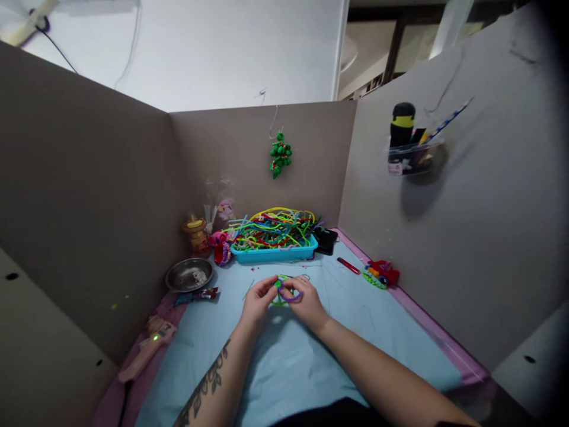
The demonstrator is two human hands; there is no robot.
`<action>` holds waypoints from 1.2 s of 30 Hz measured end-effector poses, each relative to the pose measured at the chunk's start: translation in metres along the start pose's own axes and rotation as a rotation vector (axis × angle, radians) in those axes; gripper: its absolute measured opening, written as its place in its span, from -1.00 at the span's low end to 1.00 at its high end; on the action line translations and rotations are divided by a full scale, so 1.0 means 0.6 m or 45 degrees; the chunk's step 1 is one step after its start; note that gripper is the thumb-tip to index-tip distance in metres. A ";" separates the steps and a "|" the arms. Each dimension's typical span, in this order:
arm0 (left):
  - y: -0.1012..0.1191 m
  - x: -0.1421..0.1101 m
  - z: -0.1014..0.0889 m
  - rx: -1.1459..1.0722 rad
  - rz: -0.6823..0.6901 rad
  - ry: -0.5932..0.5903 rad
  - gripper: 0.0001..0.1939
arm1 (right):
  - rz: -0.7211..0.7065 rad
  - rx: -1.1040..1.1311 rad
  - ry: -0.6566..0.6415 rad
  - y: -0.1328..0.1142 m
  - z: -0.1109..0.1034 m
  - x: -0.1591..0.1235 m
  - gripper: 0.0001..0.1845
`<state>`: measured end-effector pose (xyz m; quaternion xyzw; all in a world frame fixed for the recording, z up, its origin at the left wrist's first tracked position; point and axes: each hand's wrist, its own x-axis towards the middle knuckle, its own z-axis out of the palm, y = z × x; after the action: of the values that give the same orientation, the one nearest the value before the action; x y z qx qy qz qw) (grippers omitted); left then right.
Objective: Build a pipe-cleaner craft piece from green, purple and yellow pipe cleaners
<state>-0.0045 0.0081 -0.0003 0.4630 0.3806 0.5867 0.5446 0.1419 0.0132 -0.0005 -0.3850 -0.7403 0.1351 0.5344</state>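
Observation:
Both hands meet over the middle of the blue table cover. My left hand (259, 301) pinches a small green piece of pipe-cleaner work (278, 284) between thumb and fingers. From the right, my right hand (307, 301) grips a purple pipe cleaner (293, 296) that curves in a loop beside the green piece. More green strands show below and between the fingertips. How the purple and green parts join is hidden by the fingers. A thin metal-looking stick (248, 289) lies just left of my left hand.
Behind the hands stands a blue tray (275, 256) heaped with coloured pipe cleaners. At left are a metal bowl (189, 274) with white bits and a pink glue gun (149, 350). A red pen-like object (348, 265) and colourful craft pieces (381, 274) lie right. Grey panels enclose three sides.

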 end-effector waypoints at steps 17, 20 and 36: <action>-0.002 0.001 0.004 0.271 0.137 0.098 -0.60 | 0.369 0.043 -0.049 0.019 0.005 0.008 -0.96; -0.003 0.002 0.004 0.214 0.137 0.183 -0.57 | 0.267 0.031 0.044 0.010 0.004 0.006 -0.85; -0.009 0.002 0.006 0.350 0.093 0.076 -0.60 | 0.510 0.325 0.109 0.045 0.008 0.016 -0.83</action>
<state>0.0004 0.0096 -0.0042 0.5292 0.4562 0.5619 0.4428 0.1479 0.0390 -0.0124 -0.4587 -0.6029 0.3143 0.5721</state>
